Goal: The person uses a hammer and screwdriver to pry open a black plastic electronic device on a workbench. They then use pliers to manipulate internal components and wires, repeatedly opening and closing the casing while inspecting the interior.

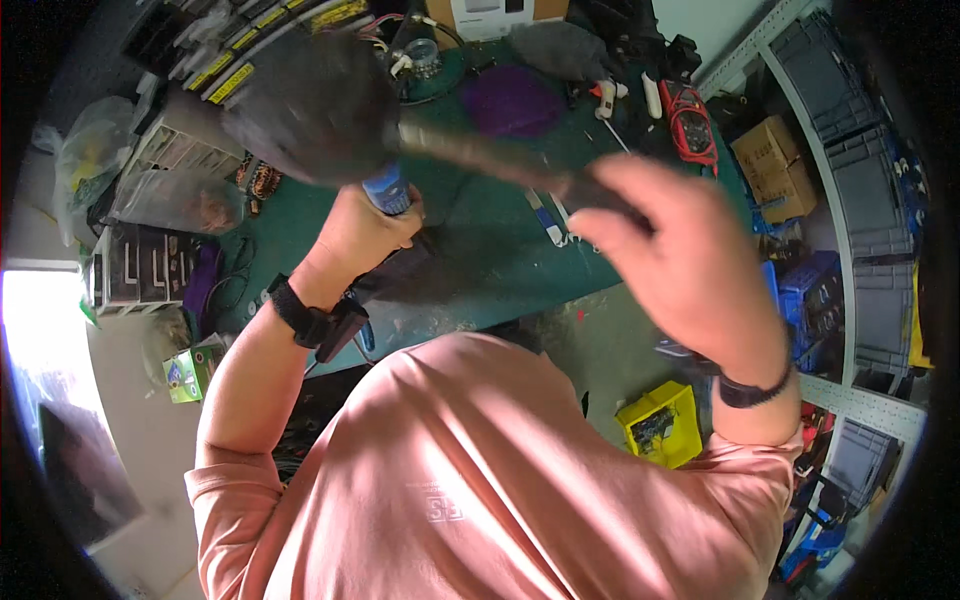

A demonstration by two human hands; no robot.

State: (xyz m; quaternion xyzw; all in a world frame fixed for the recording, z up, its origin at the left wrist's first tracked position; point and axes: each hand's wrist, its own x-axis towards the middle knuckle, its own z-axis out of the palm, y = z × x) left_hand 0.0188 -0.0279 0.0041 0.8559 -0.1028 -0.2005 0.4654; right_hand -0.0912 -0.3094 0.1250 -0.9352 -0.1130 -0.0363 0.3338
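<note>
Here we are over the green table (480,285), and our right hand (665,235) is wrapped round the handle of a big, black-headed mallet (312,110), both blurred. Our left hand (365,230) is closed round a blue cylinder (388,192), its end poking from the fist right by the mallet head; touching or apart, we can't tell! Below that fist sits a dark block (402,265), partly hidden. We'd call this the striking step, judging by that blur. What does the next move call for? A steady left hand, we reckon, fingers well clear of the head, and a square line onto the cylinder. Off to the right, the red meter (690,125) lies well apart.
</note>
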